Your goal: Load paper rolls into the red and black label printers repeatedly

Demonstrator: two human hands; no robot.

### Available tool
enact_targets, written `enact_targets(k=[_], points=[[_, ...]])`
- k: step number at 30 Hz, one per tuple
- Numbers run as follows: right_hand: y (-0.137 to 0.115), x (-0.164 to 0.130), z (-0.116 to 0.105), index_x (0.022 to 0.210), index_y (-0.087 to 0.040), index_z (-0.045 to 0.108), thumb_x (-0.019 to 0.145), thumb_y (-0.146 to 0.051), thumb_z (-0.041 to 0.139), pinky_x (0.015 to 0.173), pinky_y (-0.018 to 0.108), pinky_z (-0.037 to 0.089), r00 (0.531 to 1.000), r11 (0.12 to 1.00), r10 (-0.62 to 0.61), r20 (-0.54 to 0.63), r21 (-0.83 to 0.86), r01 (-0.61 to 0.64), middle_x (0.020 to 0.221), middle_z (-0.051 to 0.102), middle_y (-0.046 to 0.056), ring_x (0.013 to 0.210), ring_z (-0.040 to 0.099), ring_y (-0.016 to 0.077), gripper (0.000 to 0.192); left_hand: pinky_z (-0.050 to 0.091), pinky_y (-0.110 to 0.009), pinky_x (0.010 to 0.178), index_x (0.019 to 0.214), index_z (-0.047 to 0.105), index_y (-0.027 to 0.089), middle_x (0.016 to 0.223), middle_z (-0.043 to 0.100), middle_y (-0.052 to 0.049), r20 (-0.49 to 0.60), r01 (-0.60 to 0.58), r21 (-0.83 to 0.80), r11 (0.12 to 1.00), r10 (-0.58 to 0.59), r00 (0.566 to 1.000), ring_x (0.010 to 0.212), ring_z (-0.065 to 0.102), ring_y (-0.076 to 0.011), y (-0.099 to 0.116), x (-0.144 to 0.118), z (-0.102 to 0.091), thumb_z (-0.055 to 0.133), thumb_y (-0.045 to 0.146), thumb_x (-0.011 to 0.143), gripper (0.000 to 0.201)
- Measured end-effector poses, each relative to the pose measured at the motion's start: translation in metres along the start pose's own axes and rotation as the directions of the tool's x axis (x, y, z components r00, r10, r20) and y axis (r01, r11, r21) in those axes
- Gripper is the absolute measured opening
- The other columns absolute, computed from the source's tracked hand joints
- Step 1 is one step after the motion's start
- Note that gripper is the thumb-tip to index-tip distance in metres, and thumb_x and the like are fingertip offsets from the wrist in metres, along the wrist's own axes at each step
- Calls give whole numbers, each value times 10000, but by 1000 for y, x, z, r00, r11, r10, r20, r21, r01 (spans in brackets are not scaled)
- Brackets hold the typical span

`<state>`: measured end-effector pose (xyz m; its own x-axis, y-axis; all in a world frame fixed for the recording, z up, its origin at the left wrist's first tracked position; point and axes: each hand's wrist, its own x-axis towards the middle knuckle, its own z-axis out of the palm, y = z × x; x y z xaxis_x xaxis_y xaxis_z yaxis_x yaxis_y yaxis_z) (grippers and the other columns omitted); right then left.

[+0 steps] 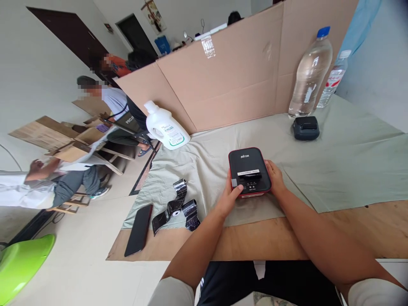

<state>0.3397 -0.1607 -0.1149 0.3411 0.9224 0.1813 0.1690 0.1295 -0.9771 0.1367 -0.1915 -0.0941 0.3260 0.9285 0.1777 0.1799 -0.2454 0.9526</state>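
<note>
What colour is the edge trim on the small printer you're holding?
Red, around a black top, on the printer; the head view shows it best, along the front edge.

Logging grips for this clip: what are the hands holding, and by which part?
Both hands hold the black printer by its sides: left hand on its left near corner, right hand against its right edge. It rests on the cloth.

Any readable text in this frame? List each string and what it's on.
"PROJ", cut off: white letters on the dark chair back beside the seated people.
Small white logo on the black-and-red device between the left hand and right hand: too small to read.
White strip label on that device: blurred.
Green-edged label on the white jug: unreadable.
Labels on the large bottle and small bottle: unreadable.
Nothing else legible.
</note>
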Motion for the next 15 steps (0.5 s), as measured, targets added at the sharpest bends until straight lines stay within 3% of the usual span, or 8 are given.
enact_targets(k=[3,5,7,10,13,15], points=[[-5,-7,5,1207,-193,656,938,-686,338,1028,455,491,994,996,-84,72,37,81,1241,699,120,1163,641,269,645,399,-447,1155,1577,174,271,1597,367,-76,-10,59,-151,987,-62,998,1441,407,-268,8,4,-13,617,551,829,913],[-5,-12,10,1315,-208,601,939,-676,362,1063,455,478,977,989,-146,157,0,147,1358,635,123,1252,597,264,646,453,-459,1089,1514,341,239,1485,521,-91,-82,100,-312,945,-132,988,1338,527,-291,10,19,-31,626,515,789,827],[-2,-16,14,1381,-236,554,937,-654,408,1023,452,514,955,982,-160,248,-55,179,1395,604,124,1264,593,261,628,510,-472,988,1315,568,182,1249,687,-104,-134,160,-500,851,-259,957,1165,645,-311,10,43,-59,603,491,756,639],[5,-18,17,1351,-253,585,938,-611,444,913,455,572,948,980,-64,312,-162,119,1290,659,139,1145,660,263,564,545,-477,884,1016,679,156,940,751,-87,-210,185,-674,716,-425,880,971,699,-313,10,89,-109,577,432,730,411],[7,-17,19,1269,-222,643,944,-580,434,879,472,582,950,965,-1,312,-249,82,1204,690,152,1016,696,255,527,547,-453,851,979,666,164,859,732,-59,-367,104,-696,710,-476,799,856,689,-262,9,135,-159,540,345,761,310],[5,-15,20,1228,-212,663,951,-548,427,887,480,579,945,955,-21,328,-274,117,1174,704,146,1007,694,253,495,544,-457,846,962,649,176,830,709,-41,-464,99,-672,733,-522,716,794,670,-233,6,159,-187,510,320,794,260]])
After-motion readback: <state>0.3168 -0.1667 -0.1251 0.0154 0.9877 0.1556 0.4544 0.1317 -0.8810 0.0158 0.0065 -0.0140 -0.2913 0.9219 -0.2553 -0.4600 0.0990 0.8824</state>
